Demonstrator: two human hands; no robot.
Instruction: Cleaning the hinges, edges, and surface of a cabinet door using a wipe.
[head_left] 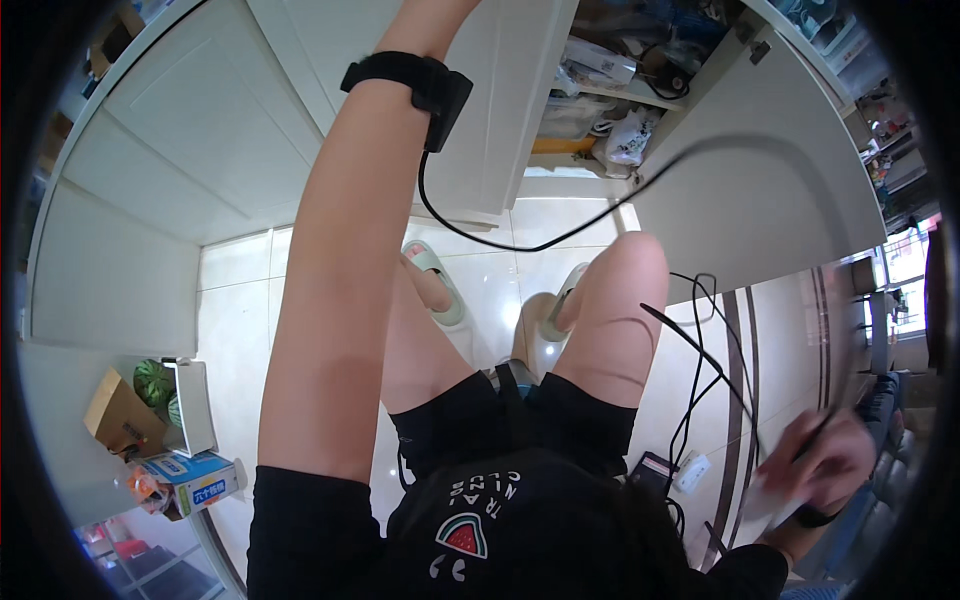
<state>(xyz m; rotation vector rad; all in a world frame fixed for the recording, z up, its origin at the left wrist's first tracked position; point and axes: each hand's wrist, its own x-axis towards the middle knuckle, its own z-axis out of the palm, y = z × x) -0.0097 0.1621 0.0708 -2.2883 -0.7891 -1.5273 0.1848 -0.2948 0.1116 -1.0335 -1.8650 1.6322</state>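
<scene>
My left forearm (335,270) stretches up past the white cabinet doors, and the hand itself is cut off by the upper edge. A black wrist strap with a small box (440,95) sits near that wrist. From the box a black cable (540,247) loops across to the right and bends down to my right hand (820,460). That hand, smeared by motion, is low on the right with its fingers closed around the cable. A dark band (815,516) circles its wrist.
An open cabinet (600,125) holds bags and cords; its grey door (760,200) swings out right. More black cords (700,345) trail to a white power strip (691,472) on the tiled floor. Watermelons (153,382), a cardboard box (125,415) and a blue carton (195,482) stand left.
</scene>
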